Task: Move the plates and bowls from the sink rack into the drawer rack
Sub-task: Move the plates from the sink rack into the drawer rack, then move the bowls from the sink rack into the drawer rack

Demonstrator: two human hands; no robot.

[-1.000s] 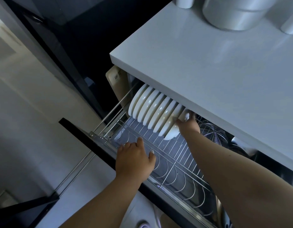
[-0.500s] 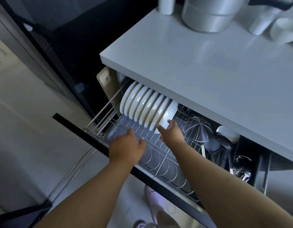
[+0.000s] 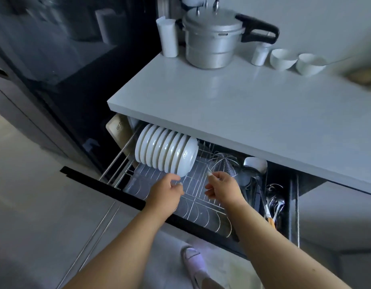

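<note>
A row of several white dishes (image 3: 165, 153) stands on edge at the back left of the pulled-out wire drawer rack (image 3: 199, 202), partly under the counter. My left hand (image 3: 165, 191) hovers just below the front dish, fingers loosely curled, holding nothing. Over the bare rack wires to its right is my right hand (image 3: 222, 188), also empty, fingers half bent. Neither hand touches a dish. Two white bowls (image 3: 283, 58) sit on the countertop at the back right.
The white countertop (image 3: 232, 113) overhangs the drawer. On it stand a pressure cooker (image 3: 211, 38) and white cups (image 3: 169, 37). A wire skimmer (image 3: 223, 163), ladles and utensils (image 3: 273, 203) fill the drawer's right side. A cutting board (image 3: 117, 132) leans at the left. My slipper (image 3: 194, 261) is below.
My right hand let go of the last dish and drew back toward me. My left hand came off the rack front. The view rose, showing the countertop items.
</note>
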